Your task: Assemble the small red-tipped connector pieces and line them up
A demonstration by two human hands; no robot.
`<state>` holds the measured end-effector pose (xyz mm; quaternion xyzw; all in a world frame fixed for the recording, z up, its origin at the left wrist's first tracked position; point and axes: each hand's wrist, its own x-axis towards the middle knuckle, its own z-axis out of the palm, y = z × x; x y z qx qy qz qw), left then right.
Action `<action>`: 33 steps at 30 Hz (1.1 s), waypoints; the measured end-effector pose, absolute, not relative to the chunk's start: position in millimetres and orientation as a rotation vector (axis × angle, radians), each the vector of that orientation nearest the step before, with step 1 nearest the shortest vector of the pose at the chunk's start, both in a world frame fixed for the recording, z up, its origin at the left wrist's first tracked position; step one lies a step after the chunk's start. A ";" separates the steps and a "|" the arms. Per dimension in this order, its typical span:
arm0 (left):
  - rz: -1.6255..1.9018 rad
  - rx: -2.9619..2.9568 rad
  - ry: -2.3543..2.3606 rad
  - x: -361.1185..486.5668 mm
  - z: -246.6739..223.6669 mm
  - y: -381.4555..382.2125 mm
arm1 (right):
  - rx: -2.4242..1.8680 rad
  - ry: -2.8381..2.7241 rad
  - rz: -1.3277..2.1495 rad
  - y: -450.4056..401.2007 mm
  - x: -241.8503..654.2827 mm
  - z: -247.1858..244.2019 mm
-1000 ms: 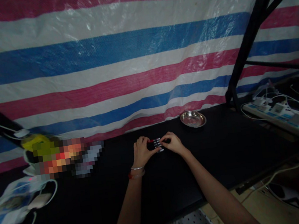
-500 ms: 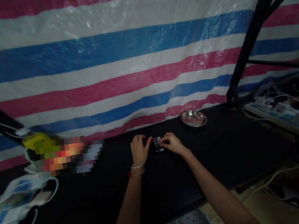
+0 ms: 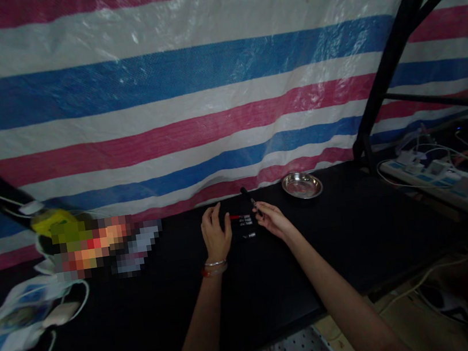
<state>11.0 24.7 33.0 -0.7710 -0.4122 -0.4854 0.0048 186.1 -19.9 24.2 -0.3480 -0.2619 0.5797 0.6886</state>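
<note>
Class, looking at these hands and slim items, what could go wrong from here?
The right hand pinches a slim black item, one end jutting out, so it might slip. If dropped, it could be hard to spot against the black table. The left hand is close to the red item and could nudge it.

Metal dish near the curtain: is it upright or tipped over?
Upright: the metal dish sits on the black table, its hollow facing up.

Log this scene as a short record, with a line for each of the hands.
Left hand: open, beside the red stick; contact unclear
Right hand: pinching a slim black stick, tilted
Surface: black tabletop
Back right: round metal dish
Far left: yellow bottle
Backdrop: striped sheet
</note>
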 end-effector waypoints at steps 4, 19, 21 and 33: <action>-1.498 -2.408 -1.261 12.0 32.4 24.7 | -0.725 -0.506 1.360 -20.1 189.3 25.1; -0.998 -2.757 -1.076 15.9 36.7 17.5 | -0.846 -0.678 1.411 -20.1 186.1 22.7; -0.992 -2.784 -1.069 16.5 35.8 17.7 | -0.862 -0.657 1.375 -19.2 187.2 21.6; -1.113 -2.947 -1.060 23.7 33.2 19.0 | -0.867 -0.664 1.316 -18.9 186.4 22.0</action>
